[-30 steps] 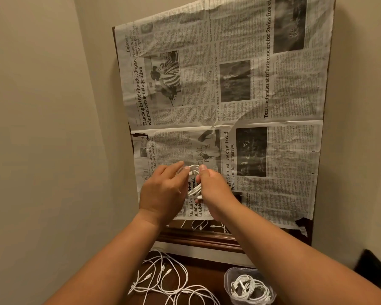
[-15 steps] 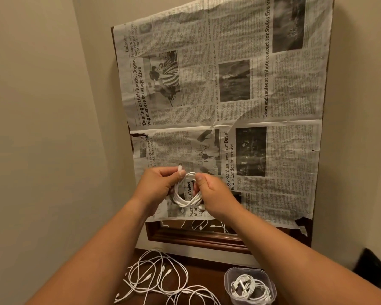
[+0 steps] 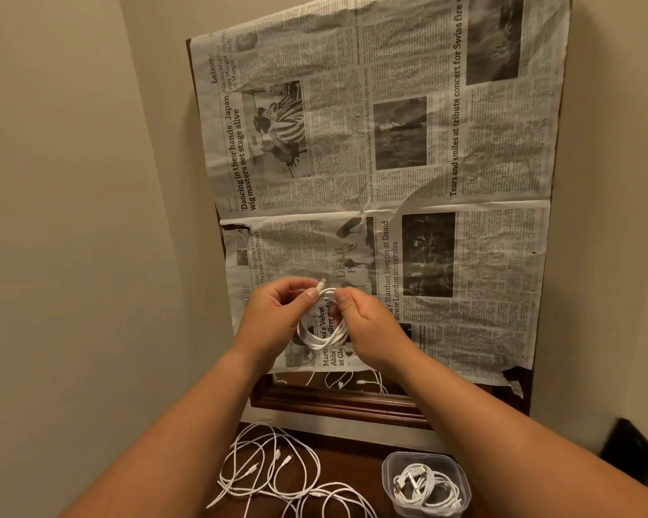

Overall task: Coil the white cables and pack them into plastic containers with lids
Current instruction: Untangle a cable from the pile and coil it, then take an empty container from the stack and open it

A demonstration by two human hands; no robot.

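Observation:
I hold a white cable coil (image 3: 324, 336) up in front of the newspaper, between both hands. My left hand (image 3: 277, 317) pinches the cable's plug end near the top of the loop, and my right hand (image 3: 367, 327) grips the loop's right side. Below, several loose white cables (image 3: 274, 476) lie tangled on the dark wooden surface. A clear plastic container (image 3: 425, 484) without a lid stands at the lower right, with a coiled white cable inside.
A newspaper sheet (image 3: 446, 162) covers a wood-framed mirror (image 3: 337, 403) leaning on the beige wall; a strip of glass shows reflected cables. A dark object (image 3: 629, 452) sits at the right edge. The wall closes in on the left.
The hands have drawn apart slightly, showing the whole loop. The left hand shifted from cupping the coil to pinching the plug end at the top.

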